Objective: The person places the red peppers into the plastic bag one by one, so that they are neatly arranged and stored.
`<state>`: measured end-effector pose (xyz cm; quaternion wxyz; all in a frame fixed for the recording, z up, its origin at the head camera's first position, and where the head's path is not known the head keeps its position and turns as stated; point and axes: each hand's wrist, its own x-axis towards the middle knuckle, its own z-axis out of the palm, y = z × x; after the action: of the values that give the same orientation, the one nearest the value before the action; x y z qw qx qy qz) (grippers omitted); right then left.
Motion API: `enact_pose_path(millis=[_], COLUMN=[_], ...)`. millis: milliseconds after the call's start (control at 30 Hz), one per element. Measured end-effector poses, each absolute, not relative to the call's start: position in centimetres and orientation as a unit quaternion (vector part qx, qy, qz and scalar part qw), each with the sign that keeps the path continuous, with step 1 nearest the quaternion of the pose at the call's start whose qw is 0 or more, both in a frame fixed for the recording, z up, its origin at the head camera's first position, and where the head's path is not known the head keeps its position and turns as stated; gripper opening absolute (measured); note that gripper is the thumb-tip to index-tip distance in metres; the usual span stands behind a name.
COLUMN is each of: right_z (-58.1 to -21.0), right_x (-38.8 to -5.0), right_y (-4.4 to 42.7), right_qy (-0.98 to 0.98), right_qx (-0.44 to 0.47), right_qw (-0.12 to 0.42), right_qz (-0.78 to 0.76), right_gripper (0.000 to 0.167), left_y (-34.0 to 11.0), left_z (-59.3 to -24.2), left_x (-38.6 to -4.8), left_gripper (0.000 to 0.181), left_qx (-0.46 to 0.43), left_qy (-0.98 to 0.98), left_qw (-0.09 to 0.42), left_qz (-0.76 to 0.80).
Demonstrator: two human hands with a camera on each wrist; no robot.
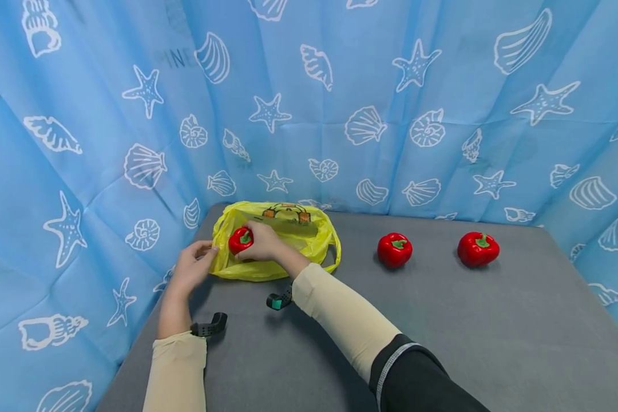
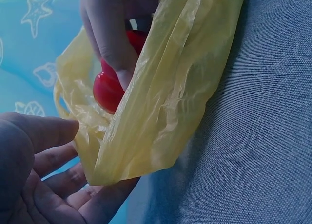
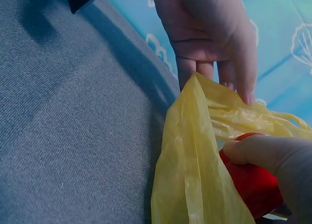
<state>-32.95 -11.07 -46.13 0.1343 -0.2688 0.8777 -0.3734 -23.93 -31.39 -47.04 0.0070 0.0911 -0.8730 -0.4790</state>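
A yellow plastic bag [image 1: 254,273] lies on the grey table with its mouth spread wide. Inside that mouth, at its left end, my right hand [image 1: 262,243] grips a red bell pepper [image 1: 239,241] with a green stem. My left hand [image 1: 191,270] holds the bag's left rim; in the left wrist view its thumb [image 2: 61,131] is on one side of the yellow plastic [image 2: 161,121] and the fingers on the other. Seen from the right wrist, the right thumb [image 3: 243,148] presses on the pepper [image 3: 251,185], whose lower part the bag partly hides.
Two more red bell peppers stand on the table to the right of the bag, a nearer one [image 1: 394,250] and one farther right [image 1: 478,249]. A blue curtain [image 1: 340,103] with white shells and starfish hangs behind the grey table [image 1: 443,320] and along its sides.
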Motion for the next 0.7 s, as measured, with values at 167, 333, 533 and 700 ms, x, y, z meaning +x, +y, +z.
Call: enact_pose_path(millis=[167, 333, 533, 700], right_z=[-46.2, -46.18, -46.23, -46.19], right_x=[-32.96, -32.95, -32.93, -32.93], right_y=[-11.36, -11.45, -11.39, -11.22], right_qy=[0.878, 0.877, 0.878, 0.876], right_qx=[-0.27, -0.268, -0.262, -0.254], right_qw=[0.134, 0.136, 0.136, 0.144], right_qz=[-0.371, -0.374, -0.376, -0.383], right_gripper=[0.083, 0.083, 0.085, 0.09], left_y=[-31.39, -31.38, -31.38, -31.38], left_z=[-47.21, -47.22, -47.3, -47.12], left_x=[-24.0, -24.07, -24.06, -24.05], left_gripper=[0.052, 0.052, 0.054, 0.055], left_qx=[0.091, 0.091, 0.091, 0.091], left_qy=[-0.872, -0.873, -0.873, -0.874], left_qw=[0.011, 0.011, 0.008, 0.009], left_qz=[-0.481, -0.479, -0.478, -0.478])
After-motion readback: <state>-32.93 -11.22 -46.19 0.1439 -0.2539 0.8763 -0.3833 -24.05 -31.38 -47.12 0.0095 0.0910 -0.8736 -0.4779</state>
